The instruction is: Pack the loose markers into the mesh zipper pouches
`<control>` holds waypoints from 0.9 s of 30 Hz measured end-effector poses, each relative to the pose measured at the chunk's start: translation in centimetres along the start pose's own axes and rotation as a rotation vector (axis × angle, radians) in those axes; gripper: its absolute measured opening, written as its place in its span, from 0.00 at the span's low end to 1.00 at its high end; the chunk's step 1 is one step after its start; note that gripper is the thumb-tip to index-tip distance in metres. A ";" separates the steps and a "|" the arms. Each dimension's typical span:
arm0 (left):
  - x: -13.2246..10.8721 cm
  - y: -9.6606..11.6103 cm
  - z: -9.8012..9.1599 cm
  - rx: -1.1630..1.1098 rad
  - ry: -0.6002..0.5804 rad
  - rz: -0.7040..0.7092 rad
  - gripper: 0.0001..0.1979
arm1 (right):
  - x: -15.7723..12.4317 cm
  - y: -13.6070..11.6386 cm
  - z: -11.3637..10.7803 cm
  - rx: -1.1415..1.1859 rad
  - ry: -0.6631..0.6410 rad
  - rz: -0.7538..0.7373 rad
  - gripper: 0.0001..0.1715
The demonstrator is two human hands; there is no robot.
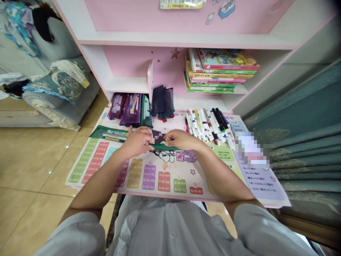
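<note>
A green mesh pencil pouch (101, 132) with several pens inside lies slantwise across the desk mat in front of me. My left hand (138, 140) covers its middle, its fingers curled down onto the pouch. At the right end, my right hand (183, 140) pinches the green edge between thumb and fingers. Both hands partly hide the pouch, and I cannot make out its opening. Just right of my right hand lies a heap of white, black and coloured marker pens (206, 124).
Purple and green mesh pouches filled with pens (131, 108) lie at the back left. Beside them are dark mesh pouches (163, 101). A stack of books (218, 74) fills the right shelf. The printed mat (165, 167) covers the desk; a blurred item (252, 149) lies right.
</note>
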State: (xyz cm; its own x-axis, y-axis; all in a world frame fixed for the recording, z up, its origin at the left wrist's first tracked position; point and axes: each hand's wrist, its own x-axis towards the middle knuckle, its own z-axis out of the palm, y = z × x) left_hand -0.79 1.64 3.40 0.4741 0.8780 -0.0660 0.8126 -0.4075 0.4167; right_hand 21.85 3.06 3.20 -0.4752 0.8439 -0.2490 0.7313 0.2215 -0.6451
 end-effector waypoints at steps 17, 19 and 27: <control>0.0 -0.3 0.0 0.008 -0.013 0.003 0.08 | -0.3 0.3 -0.5 -0.008 -0.032 -0.009 0.12; 0.0 -0.4 0.0 0.007 -0.014 0.001 0.07 | -0.3 0.3 -0.5 -0.010 -0.037 -0.008 0.12; -0.1 -0.5 -0.2 0.029 -0.020 -0.004 0.07 | -0.4 0.7 -0.9 -0.020 -0.048 0.026 0.10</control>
State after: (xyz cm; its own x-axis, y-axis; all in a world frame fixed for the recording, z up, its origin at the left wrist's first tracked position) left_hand -1.30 1.81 3.39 0.4772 0.8746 -0.0860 0.8240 -0.4113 0.3897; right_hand 22.97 3.26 3.52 -0.4783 0.8252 -0.3005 0.7531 0.2094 -0.6237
